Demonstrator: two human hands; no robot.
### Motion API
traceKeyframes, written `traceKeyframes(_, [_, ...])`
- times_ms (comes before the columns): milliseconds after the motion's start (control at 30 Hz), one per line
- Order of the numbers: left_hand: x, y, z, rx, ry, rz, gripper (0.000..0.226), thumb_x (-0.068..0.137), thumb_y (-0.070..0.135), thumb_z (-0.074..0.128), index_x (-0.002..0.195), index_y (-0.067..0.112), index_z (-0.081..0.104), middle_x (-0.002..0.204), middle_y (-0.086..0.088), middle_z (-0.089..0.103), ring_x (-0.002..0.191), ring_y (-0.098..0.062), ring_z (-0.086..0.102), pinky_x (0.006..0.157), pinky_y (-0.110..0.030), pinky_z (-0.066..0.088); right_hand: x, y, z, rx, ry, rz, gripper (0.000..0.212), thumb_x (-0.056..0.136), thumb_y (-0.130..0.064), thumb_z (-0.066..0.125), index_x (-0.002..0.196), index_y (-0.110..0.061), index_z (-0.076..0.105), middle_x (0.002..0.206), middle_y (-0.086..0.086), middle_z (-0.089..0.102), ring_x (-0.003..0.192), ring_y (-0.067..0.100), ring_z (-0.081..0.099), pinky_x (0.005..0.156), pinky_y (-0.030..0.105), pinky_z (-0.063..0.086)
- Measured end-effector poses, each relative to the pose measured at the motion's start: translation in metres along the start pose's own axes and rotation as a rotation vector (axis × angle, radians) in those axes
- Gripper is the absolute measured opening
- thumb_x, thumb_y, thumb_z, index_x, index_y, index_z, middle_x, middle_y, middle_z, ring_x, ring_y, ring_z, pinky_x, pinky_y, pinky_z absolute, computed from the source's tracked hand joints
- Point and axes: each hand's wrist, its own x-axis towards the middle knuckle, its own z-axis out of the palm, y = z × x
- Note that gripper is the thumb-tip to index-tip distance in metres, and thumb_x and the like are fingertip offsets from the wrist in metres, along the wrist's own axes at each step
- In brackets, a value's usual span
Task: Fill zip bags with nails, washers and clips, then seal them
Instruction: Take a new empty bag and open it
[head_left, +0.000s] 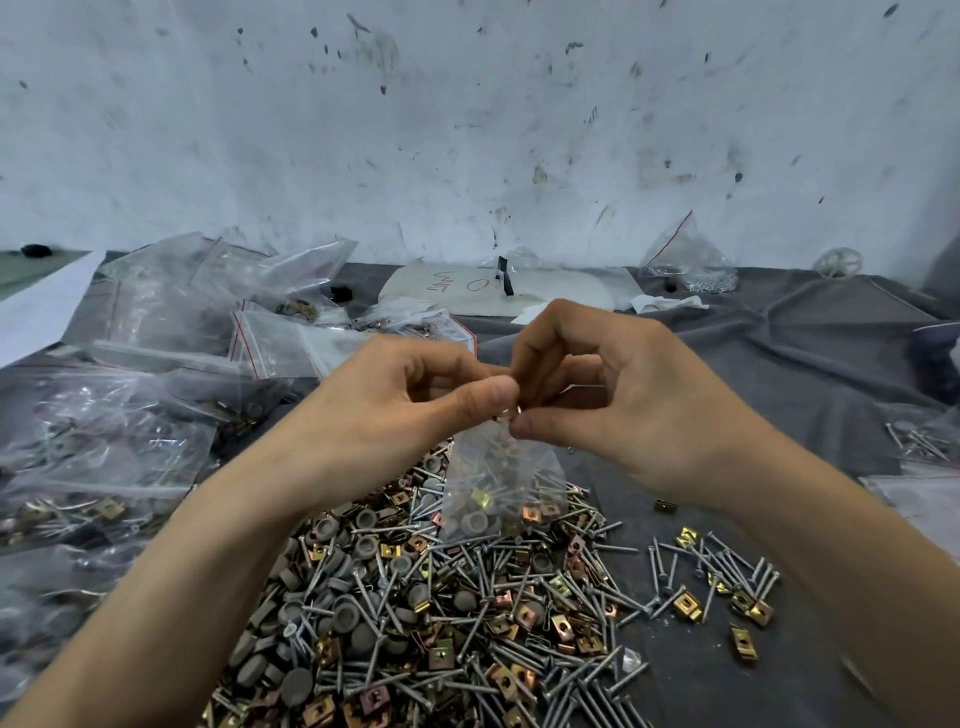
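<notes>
Above the heap of nails, washers and clips (441, 613) at the worktop's near edge, left hand (395, 410) and right hand (618, 395) pinch a filled zip bag's (498, 483) mouth, finished bags (104, 452) stacked along the left edge, much unpacked.

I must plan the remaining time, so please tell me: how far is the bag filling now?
Done: many filled clear zip bags lie piled at the left. In hand: the left hand and right hand pinch the top of one small clear bag already holding nails, grey washers and a brass clip, apparently sealing it. Left: a large loose heap of silver nails, grey washers and brass clips remains on the grey cloth.
</notes>
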Motion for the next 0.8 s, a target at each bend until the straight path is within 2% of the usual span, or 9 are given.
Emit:
traceKeyframes(67, [0.0,0.0,0.001,0.103,-0.021,0.004,0.04,0.079,0.061,0.063,0.082,0.023,0.072,0.07,-0.023,0.058,0.063,-0.016,0.047,0.061,-0.029,0.034,0.0,-0.001,0.002,-0.014,-0.013,-0.003,0.031,0.071,-0.002,0.08,0.081,-0.023,0.059,0.077,0.002,0.066,0.075,0.022,0.066,0.072,0.03,0.057])
traceKeyframes(167, [0.0,0.003,0.008,0.146,0.01,0.038,0.039,0.089,0.049,0.057,0.074,0.014,0.067,0.051,0.005,0.042,0.048,-0.003,0.035,0.048,-0.019,0.027,0.0,-0.001,0.007,-0.018,0.015,0.019,0.031,0.07,-0.004,0.081,0.082,-0.02,0.058,0.079,0.006,0.066,0.076,0.024,0.067,0.075,0.039,0.058])
traceKeyframes(300, [0.003,0.0,0.019,0.145,0.121,0.044,0.031,0.085,0.039,0.051,0.069,0.013,0.057,0.057,0.002,0.043,0.053,-0.006,0.036,0.053,-0.028,0.028,0.002,0.001,0.013,-0.184,0.093,0.053,0.032,0.066,-0.016,0.084,0.079,-0.025,0.057,0.073,-0.002,0.066,0.067,0.009,0.064,0.066,0.023,0.054])
traceKeyframes(400, [0.003,-0.002,0.023,0.147,0.199,0.05,0.033,0.083,0.04,0.049,0.068,0.012,0.058,0.056,0.002,0.044,0.055,-0.009,0.038,0.056,-0.034,0.03,0.002,0.002,0.017,-0.295,0.155,0.018,0.027,0.067,-0.024,0.083,0.073,-0.029,0.057,0.065,-0.007,0.064,0.062,0.005,0.06,0.059,0.015,0.049])
traceKeyframes(533, [0.003,-0.002,0.024,0.165,0.232,0.07,0.032,0.084,0.039,0.05,0.067,0.013,0.057,0.056,0.003,0.044,0.054,-0.009,0.038,0.055,-0.033,0.029,0.0,0.003,0.019,-0.371,0.191,-0.054,0.022,0.069,-0.029,0.082,0.074,-0.019,0.062,0.061,-0.009,0.06,0.062,0.008,0.058,0.056,0.017,0.046])
traceKeyframes(600, [0.003,-0.001,0.025,0.143,0.248,0.085,0.031,0.084,0.038,0.05,0.068,0.013,0.057,0.057,-0.004,0.043,0.055,-0.011,0.038,0.054,-0.035,0.03,0.001,0.002,0.02,-0.432,0.235,-0.073,0.026,0.07,-0.031,0.081,0.071,-0.017,0.06,0.056,-0.012,0.056,0.06,0.007,0.056,0.054,0.014,0.042])
traceKeyframes(667, [0.004,-0.001,0.025,0.105,0.27,0.104,0.034,0.085,0.037,0.05,0.071,0.007,0.059,0.064,-0.018,0.05,0.06,-0.025,0.044,0.059,-0.047,0.038,0.001,0.001,0.022,-0.506,0.277,-0.109,0.03,0.071,-0.031,0.081,0.067,-0.017,0.055,0.053,-0.013,0.05,0.051,0.008,0.05,0.052,0.014,0.039])
traceKeyframes(733, [0.004,0.0,0.025,0.064,0.295,0.12,0.037,0.085,0.035,0.051,0.076,0.002,0.063,0.071,-0.024,0.057,0.07,-0.037,0.054,0.068,-0.055,0.045,0.0,-0.001,0.026,-0.599,0.316,-0.2,0.031,0.074,-0.028,0.078,0.065,-0.015,0.051,0.056,-0.01,0.048,0.051,0.012,0.046,0.053,0.029,0.043])
traceKeyframes(800, [0.005,0.001,0.028,0.042,0.331,0.137,0.034,0.086,0.033,0.052,0.075,0.002,0.063,0.071,-0.023,0.059,0.072,-0.039,0.055,0.069,-0.057,0.047,-0.001,-0.003,0.03,-0.686,0.372,-0.308,0.025,0.075,-0.024,0.072,0.066,-0.015,0.049,0.06,-0.005,0.05,0.051,0.018,0.044,0.051,0.031,0.043])
